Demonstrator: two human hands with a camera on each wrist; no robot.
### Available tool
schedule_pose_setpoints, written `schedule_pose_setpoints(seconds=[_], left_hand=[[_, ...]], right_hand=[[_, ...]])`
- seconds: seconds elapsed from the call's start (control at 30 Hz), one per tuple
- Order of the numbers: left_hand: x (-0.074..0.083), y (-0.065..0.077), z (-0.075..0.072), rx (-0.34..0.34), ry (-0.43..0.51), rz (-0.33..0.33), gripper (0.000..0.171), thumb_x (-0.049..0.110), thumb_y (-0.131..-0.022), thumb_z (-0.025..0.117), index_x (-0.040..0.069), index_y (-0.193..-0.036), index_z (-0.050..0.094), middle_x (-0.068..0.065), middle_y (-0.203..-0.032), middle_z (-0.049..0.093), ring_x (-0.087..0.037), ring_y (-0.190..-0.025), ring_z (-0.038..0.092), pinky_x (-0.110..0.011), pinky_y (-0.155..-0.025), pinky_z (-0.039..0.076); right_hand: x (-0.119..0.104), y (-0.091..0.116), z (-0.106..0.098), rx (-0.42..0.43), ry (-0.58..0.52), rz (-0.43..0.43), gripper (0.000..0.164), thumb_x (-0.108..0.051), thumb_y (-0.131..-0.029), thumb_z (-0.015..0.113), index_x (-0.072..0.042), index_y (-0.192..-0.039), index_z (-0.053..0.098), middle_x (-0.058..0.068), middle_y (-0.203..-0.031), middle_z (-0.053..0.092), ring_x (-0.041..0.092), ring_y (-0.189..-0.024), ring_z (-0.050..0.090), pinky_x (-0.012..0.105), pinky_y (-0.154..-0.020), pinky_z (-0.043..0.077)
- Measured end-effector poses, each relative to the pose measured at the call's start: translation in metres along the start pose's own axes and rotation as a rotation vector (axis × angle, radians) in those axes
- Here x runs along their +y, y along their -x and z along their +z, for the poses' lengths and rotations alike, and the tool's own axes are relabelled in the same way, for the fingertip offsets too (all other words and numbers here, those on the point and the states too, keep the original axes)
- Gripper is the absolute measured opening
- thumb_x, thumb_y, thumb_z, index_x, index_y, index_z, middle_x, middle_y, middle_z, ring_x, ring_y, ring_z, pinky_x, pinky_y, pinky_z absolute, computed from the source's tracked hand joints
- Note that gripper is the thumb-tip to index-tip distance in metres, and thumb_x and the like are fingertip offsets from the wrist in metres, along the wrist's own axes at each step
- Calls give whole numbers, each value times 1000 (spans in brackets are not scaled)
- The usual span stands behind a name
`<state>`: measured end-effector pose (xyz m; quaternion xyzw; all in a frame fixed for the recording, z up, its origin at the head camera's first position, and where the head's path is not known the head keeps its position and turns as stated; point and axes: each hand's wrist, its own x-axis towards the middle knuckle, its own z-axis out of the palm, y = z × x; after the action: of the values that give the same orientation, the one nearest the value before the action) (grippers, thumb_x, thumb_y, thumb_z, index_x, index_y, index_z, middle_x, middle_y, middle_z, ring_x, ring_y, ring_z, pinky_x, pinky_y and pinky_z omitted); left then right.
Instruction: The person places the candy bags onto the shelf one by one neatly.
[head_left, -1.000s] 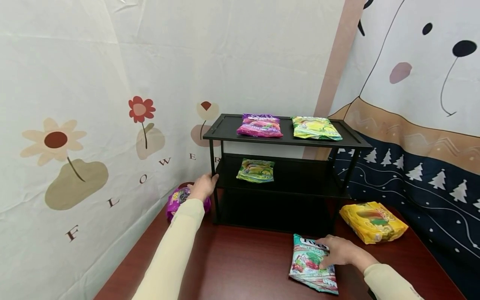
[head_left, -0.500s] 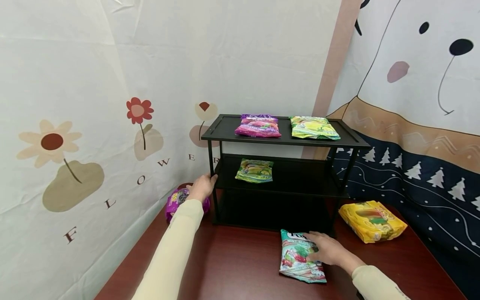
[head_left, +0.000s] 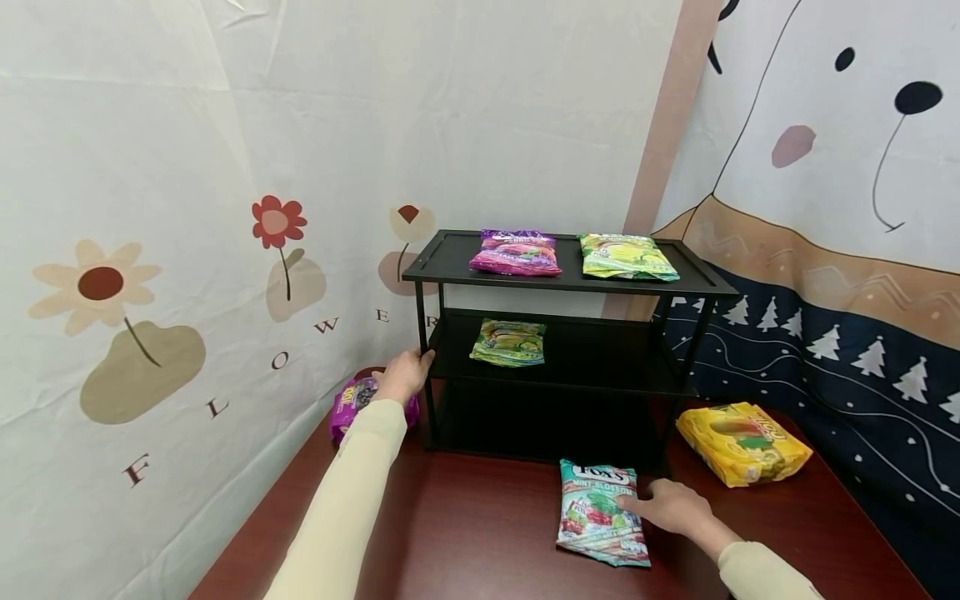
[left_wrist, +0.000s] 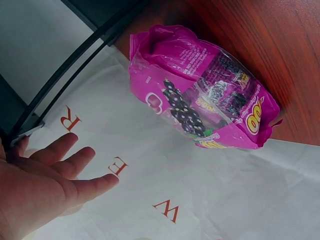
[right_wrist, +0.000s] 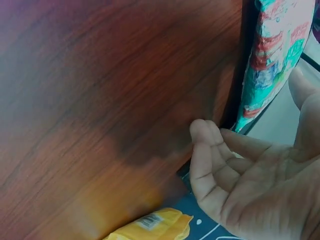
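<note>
A black three-tier shelf rack (head_left: 592,367) stands on the table. My left hand (head_left: 401,377) holds its left side at the middle tier, thumb over the shelf's edge. In the left wrist view the other fingers of that left hand (left_wrist: 50,185) spread outward, and a purple candy bag (left_wrist: 200,95) lies close by. In front of the rack, a teal FOX'S candy bag (head_left: 600,517) lies face up on the table. My right hand (head_left: 675,508) is at its right edge, thumb over the bag, fingers loosely bent. The right wrist view shows nothing gripped in the right hand (right_wrist: 250,175).
A magenta bag (head_left: 516,252) and a yellow-green bag (head_left: 627,257) lie on the top tier. Another green bag (head_left: 510,342) rests on the middle tier. A yellow bag (head_left: 742,444) lies right of the rack. Printed cloth (head_left: 525,100) hangs behind the table.
The teal bag has moved left and slightly up, toward the rack. My right hand moved with it, then drew back to its right edge. My left hand stays on the rack.
</note>
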<state>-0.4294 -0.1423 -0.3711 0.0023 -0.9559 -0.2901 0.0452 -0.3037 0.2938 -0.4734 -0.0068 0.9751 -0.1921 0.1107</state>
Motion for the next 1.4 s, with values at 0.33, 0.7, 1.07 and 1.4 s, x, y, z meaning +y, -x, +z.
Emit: schedule_pose_setpoints(seconds=[0.33,0.7,1.07,1.4], left_hand=[[-2,2,0,4,3,-6,55,40,-108,32,6,-152,40,-23,-150,42,-48,-138,34,-77,-106,5],[-1,2,2,5,7,-5,55,40,-108,33,7,-152,41,-22,-149,44,-48,-138,35,-77,-106,5],[2,0,0,-5,31,-10,55,40,-108,33,8,-153,39,-21,-151,41,-47,-140,31,-77,-106,1],[2,2,-2,8,34,-11,55,40,-108,34,8,-152,40,-22,-151,42,-47,-140,32,-77,-106,1]], right_hand=[[-12,1,12,6,-97,24,71,-57,-83,72,8,-110,65,10,-96,67,22,-78,56,42,-68,46],[-34,-7,17,76,-217,35,53,-26,-84,79,10,-119,61,21,-110,66,31,-93,63,49,-78,52],[-45,-4,15,245,-200,-133,42,-15,-85,77,5,-120,65,15,-104,71,25,-86,66,46,-72,53],[-55,1,7,507,-46,-324,31,-16,-87,78,-9,-115,70,1,-85,73,11,-59,58,36,-63,51]])
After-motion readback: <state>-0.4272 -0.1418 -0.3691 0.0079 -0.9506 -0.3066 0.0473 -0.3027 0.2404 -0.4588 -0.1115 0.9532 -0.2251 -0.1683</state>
